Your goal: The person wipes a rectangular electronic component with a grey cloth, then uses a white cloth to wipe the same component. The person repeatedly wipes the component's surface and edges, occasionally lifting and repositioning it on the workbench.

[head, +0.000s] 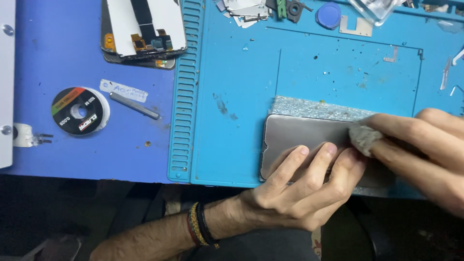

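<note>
The left hand [299, 186] pressed flat, fingers spread, on the panel [302, 142]; the right hand [425, 150] pinched a wad [363, 137]. Firm holding and light, even strokes seemed best.

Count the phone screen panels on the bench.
2: a grey panel under both hands on the blue mat, another panel face down at the top left. More may be hidden.
</note>
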